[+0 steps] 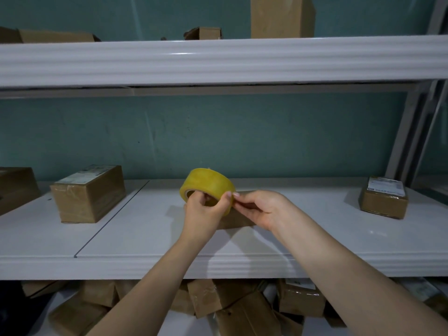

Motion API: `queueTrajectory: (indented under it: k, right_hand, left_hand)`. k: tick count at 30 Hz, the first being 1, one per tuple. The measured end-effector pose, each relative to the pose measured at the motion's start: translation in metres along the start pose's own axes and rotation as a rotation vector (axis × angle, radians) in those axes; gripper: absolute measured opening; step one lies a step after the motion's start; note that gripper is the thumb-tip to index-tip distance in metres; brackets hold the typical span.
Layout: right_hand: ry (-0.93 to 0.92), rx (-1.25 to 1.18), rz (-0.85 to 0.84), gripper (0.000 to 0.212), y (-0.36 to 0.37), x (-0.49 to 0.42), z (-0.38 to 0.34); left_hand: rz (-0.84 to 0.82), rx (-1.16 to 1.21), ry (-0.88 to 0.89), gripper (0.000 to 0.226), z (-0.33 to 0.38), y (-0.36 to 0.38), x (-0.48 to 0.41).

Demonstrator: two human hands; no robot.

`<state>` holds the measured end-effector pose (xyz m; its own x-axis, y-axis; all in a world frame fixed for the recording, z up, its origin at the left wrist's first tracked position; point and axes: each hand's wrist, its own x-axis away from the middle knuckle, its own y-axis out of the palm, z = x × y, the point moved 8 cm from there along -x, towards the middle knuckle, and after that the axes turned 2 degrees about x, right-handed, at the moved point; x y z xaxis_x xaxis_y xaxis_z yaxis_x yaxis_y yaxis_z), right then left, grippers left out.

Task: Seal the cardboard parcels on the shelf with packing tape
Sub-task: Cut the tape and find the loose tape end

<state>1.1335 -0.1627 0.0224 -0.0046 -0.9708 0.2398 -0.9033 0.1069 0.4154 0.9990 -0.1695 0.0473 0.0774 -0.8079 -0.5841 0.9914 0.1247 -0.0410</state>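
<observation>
Head view: the left hand [202,214] grips the tape roll [207,187] above the shelf [315,238]. The right hand [261,209] pinches its rim, likely seeking the end. No strip is out yet. A parcel [240,220] just behind the roll seems next. Off to the roll's sides, the left parcel [88,194] looks taped; the right parcel [384,201], unclear.

No text can be read anywhere. A white label [90,174] lies on top of the left box [92,202] and a second label [387,187] on top of the right box [380,207] — both carry printed marks, but these are too small and blurred to yield a single word or number.
</observation>
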Motion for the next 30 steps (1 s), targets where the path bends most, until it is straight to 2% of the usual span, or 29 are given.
queueTrajectory:
  k: [2,4,7,8,10,12,13,16,19,23,25,28,30]
  right_hand:
    - [-0.013,-0.006,0.004,0.016,0.001,-0.002,-0.002]
    - [-0.022,-0.009,0.004,0.018,0.004,-0.002,-0.006]
    - [-0.041,-0.011,-0.037,0.011,0.005,0.003,-0.012]
    - [-0.080,0.032,-0.048,0.014,0.003,0.005,-0.016]
    - [-0.252,0.272,-0.036,0.026,-0.004,0.006,-0.032]
    - [-0.459,0.449,-0.039,0.036,-0.005,0.014,-0.049]
    - [-0.516,0.449,-0.091,0.038,-0.003,0.017,-0.053]
    - [-0.499,0.315,-0.298,0.034,0.002,0.023,-0.051]
    - [-0.498,0.276,-0.354,0.033,0.002,0.028,-0.048]
    - [-0.556,0.126,-0.234,0.028,-0.008,0.027,-0.049]
    - [-0.555,0.079,-0.205,0.026,-0.009,0.026,-0.049]
    - [-0.539,0.066,-0.168,0.023,-0.010,0.024,-0.049]
    - [-0.531,0.067,-0.139,0.023,-0.011,0.024,-0.048]
  left_hand:
    - [0.001,0.000,-0.005,0.031,-0.002,0.003,0.001]
    - [0.020,0.051,-0.021,0.018,-0.003,0.004,-0.001]
    - [0.016,0.021,-0.006,0.014,-0.002,0.001,-0.006]
    - [0.010,0.025,-0.008,0.017,0.001,0.001,-0.008]
    - [0.026,0.062,-0.051,0.024,0.009,0.000,-0.013]
    - [0.021,0.167,-0.160,0.024,0.016,0.000,-0.020]
    - [-0.027,0.246,-0.241,0.027,0.016,0.003,-0.023]
    - [-0.201,0.359,-0.438,0.052,0.011,0.017,-0.022]
    - [-0.323,0.450,-0.556,0.062,0.006,0.030,-0.012]
    - [-0.529,0.546,-0.409,0.053,0.016,0.040,-0.008]
    - [-0.483,0.490,-0.348,0.048,0.014,0.043,-0.008]
    - [-0.373,0.369,-0.273,0.027,0.019,0.045,-0.010]
    - [-0.343,0.354,-0.241,0.026,0.021,0.044,-0.011]
